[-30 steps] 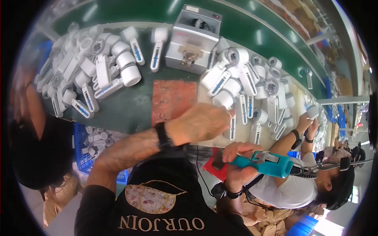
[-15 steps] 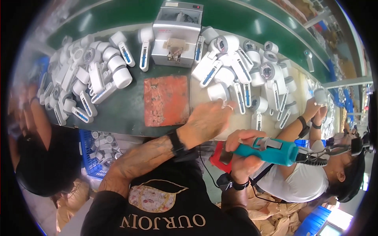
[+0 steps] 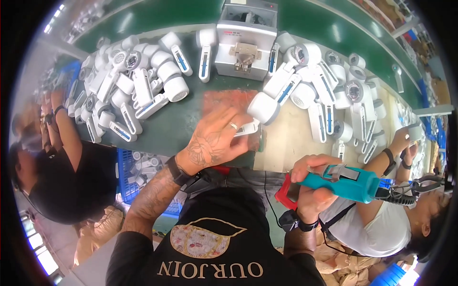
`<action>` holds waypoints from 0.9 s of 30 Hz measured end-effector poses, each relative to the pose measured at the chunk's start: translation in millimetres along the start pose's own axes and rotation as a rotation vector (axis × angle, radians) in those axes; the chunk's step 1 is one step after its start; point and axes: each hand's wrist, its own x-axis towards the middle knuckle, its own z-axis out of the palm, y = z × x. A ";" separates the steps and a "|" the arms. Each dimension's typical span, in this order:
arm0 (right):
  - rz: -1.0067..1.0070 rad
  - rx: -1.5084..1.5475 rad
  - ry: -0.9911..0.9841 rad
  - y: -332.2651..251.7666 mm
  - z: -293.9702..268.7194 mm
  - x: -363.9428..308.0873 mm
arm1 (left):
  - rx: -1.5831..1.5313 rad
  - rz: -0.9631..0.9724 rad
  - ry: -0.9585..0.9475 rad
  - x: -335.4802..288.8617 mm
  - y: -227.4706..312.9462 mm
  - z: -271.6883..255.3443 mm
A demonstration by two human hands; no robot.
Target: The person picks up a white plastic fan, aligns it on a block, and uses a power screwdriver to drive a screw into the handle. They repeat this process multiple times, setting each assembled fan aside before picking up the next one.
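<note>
My left hand (image 3: 217,138) is closed around the handle of a white handheld unit with a round, drum-shaped head (image 3: 264,107). That unit is over the red pad (image 3: 224,97), which my hand and the unit partly cover. In my right hand (image 3: 312,190) is a teal electric screwdriver (image 3: 341,182), its coiled cord running off to the right. The screwdriver is beyond the near edge of the table, apart from the white unit. Its tip is hard to make out.
Several similar white units lie piled on the left (image 3: 143,86) and right (image 3: 329,90) of the table. A silver screw-feeding machine (image 3: 245,43) stands at the back. Co-workers sit on both sides. Below the table edge, a blue crate (image 3: 125,176) holds parts.
My left hand has taken a white unit from the right pile and brought it left over the red pad. My right hand still holds the screwdriver. The whole view has shifted.
</note>
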 end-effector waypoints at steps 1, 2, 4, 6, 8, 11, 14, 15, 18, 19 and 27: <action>0.000 -0.002 -0.008 0.5 2.9 1.2 | -0.017 -0.013 0.017 -0.6 -0.1 0.2; 0.002 0.000 -0.009 0.8 5.7 1.9 | -0.019 -0.017 0.024 -1.2 -0.8 0.3; 0.005 -0.004 -0.016 1.5 11.9 2.0 | 0.001 -0.006 -0.010 -2.0 -2.6 0.6; -0.021 -0.010 0.019 3.4 18.3 4.3 | 0.093 0.027 -0.013 -2.1 -7.9 3.3; -0.028 -0.028 0.022 5.2 19.8 4.5 | 0.184 0.058 -0.021 -1.9 -8.6 3.7; -0.037 -0.064 0.032 4.3 20.9 7.1 | 0.126 0.057 -0.050 -4.6 -5.1 2.6; -0.046 -0.082 0.038 4.0 21.9 8.1 | 0.039 0.030 -0.106 -9.4 -5.4 5.8; -0.056 -0.076 0.041 4.7 22.0 8.8 | -0.010 -0.070 -0.039 -4.1 0.5 3.9; -0.054 -0.059 0.029 6.1 23.7 10.1 | -0.055 -0.151 -0.065 3.5 0.5 -8.0; -0.053 -0.063 0.025 6.6 23.9 10.5 | -0.049 -0.129 -0.162 4.8 -1.1 -11.0; -0.174 -0.042 0.004 9.8 36.7 28.9 | -0.119 -0.147 -0.162 1.7 5.8 -11.3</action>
